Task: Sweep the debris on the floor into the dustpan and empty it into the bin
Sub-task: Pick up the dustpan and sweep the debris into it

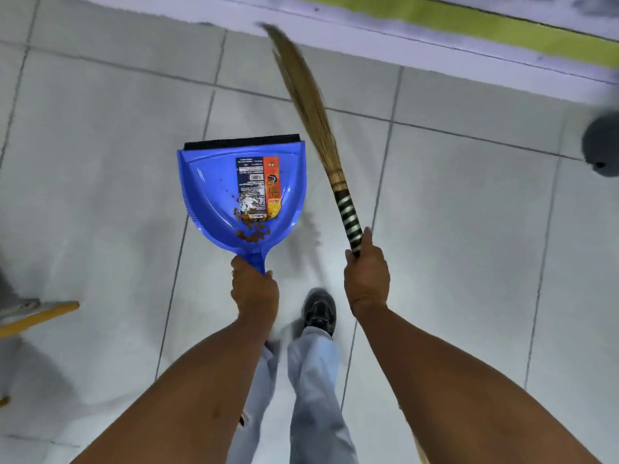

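Loaded and on the move: blue dustpan (234,192) gripped by its handle in a fully closed left hand (254,291), carried clear of the tiled floor (469,229), black-edged lip pointing to 12 o'clock. Inside, brown debris (252,226) heaped toward the handle end at 6 o'clock of the pan, partly over a printed label (258,185), a few specks farther up. To the right, a grass broom (311,105) held in a closed right hand (366,276) around the striped grip, long axis running from the fist up toward 11 o'clock, bristle tips blurred near the wall base. One shoe (320,311) stepping forward between the two arms. No loose debris seen on the tiles nearby, so sweeping judged finished and emptying next. Dark round shape (601,145) at the frame's 3 o'clock edge, well apart from the pan and nearer the right hand; whether this is the bin cannot be told. Pan best kept level, lip up, until tipped.
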`<state>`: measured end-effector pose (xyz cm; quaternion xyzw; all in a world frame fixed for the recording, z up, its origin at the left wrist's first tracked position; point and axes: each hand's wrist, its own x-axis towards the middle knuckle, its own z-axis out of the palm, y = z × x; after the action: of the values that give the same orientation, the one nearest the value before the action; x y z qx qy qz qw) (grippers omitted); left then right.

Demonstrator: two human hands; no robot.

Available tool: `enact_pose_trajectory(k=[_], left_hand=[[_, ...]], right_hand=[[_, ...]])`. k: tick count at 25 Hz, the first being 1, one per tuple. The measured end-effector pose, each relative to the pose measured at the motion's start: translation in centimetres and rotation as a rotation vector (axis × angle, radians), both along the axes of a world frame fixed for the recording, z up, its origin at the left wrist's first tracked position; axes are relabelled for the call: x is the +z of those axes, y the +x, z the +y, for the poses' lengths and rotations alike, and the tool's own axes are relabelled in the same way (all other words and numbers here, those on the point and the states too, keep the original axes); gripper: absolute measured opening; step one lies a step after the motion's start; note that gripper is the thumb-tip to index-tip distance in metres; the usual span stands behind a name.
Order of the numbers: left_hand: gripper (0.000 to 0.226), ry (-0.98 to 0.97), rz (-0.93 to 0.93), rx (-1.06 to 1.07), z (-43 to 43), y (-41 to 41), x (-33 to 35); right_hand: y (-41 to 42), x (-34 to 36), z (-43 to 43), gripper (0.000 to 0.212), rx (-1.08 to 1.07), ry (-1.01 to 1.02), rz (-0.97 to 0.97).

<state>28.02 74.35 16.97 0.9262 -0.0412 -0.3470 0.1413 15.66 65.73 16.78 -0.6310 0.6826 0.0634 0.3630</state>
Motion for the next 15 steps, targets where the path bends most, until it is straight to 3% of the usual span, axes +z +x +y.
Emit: enact_pose_trajectory(k=[6, 15], left_hand=[[0.046, -0.065, -0.026, -0.157, -6.0, -8.6, 5.8], [0.046, -0.093, 0.027, -0.381, -16.4, -19.6, 11.0]], right_hand=[[-11.1, 7.3, -3.0, 0.057, -0.312, 0.01, -0.072], [-25.1, 12.9, -11.3, 0.051, -0.473, 0.012, -0.015]])
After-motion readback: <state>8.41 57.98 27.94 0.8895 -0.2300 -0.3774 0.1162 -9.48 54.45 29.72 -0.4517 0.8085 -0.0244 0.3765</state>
